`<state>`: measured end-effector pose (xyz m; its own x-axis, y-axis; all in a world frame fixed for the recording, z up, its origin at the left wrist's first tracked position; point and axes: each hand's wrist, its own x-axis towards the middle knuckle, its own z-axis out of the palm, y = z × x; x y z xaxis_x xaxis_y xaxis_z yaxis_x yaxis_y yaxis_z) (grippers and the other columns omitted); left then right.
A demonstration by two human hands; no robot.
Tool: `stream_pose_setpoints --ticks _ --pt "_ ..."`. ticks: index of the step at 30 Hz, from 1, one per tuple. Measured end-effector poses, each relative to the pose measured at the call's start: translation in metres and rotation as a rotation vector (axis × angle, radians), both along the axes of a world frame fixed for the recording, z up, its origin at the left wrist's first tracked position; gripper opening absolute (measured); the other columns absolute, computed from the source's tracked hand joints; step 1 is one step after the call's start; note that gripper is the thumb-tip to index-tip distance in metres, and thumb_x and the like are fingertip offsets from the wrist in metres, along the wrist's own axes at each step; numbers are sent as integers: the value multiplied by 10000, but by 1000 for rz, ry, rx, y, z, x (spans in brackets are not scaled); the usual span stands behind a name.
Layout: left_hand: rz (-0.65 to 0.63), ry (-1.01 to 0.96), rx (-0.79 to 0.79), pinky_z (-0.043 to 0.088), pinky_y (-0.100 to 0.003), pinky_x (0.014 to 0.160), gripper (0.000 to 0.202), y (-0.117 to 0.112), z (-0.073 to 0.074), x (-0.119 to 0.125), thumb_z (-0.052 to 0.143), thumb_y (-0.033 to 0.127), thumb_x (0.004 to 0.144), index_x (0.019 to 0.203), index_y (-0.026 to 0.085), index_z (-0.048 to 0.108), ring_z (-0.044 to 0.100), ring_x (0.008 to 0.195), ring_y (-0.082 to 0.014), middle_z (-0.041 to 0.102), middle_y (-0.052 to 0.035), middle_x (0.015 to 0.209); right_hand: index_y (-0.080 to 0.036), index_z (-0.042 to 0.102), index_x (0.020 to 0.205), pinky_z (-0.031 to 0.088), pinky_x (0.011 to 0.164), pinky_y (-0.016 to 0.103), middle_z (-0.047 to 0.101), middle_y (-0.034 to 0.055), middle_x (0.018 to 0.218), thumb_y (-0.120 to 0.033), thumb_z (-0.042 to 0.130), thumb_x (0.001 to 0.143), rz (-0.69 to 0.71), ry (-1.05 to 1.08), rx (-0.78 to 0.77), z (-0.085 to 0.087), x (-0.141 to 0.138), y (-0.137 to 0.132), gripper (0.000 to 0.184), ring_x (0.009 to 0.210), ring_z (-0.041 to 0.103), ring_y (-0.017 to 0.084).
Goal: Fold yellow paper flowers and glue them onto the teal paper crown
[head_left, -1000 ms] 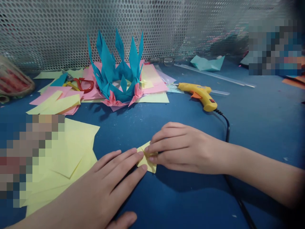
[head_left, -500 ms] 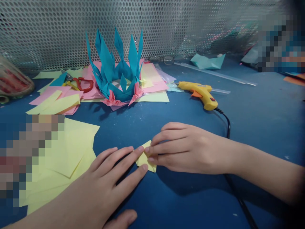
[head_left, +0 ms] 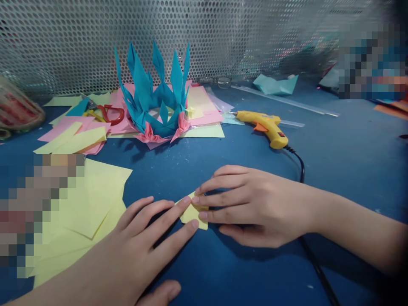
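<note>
A small folded piece of yellow paper (head_left: 188, 216) lies on the blue table between my hands. My left hand (head_left: 145, 238) is spread, its index finger and another fingertip pressing the paper's left part down. From the right, my right hand (head_left: 251, 204) lays its outstretched fingertips on the paper's upper and right edges, hiding part of the folds. Its thumb is tucked lower, apart from the paper. Beside my left hand is a loose stack of yellow paper sheets (head_left: 92, 199).
Behind stands a blue paper crown (head_left: 164, 126) with pink folded pieces, on pink and yellow sheets. Red-handled scissors (head_left: 113, 114) lie left of it. To the right is a yellow glue gun (head_left: 270, 129); its black cable (head_left: 318, 267) runs under my right arm. A perforated metal panel (head_left: 95, 42) closes the back.
My right hand has turned slightly, and its thumb now shows below the fingers. My left hand keeps nearly the same place on the paper. The whole view has shifted a little.
</note>
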<state>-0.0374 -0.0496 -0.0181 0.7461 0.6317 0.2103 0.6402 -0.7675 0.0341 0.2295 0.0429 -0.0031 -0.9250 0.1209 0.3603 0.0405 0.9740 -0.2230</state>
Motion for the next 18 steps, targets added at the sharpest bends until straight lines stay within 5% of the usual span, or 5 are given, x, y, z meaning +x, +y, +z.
stream_pose_setpoints --ticks 12,18 --pt "29 -16 -6 209 -392 1140 407 -1 6 4 429 347 957 1330 308 588 550 1228 -228 630 24 1410 -154 736 1085 360 1111 347 777 69 1093 -89 545 890 -99 -98 -203 16 -3 -11 280 1023 709 177" --pt "19 -21 -43 318 -395 1108 663 -1 3 -1 509 327 900 1535 217 350 566 1221 -249 589 4 1458 -202 734 955 410 1079 368 779 60 895 -100 536 898 -201 -112 -212 19 -6 -21 229 942 708 180"
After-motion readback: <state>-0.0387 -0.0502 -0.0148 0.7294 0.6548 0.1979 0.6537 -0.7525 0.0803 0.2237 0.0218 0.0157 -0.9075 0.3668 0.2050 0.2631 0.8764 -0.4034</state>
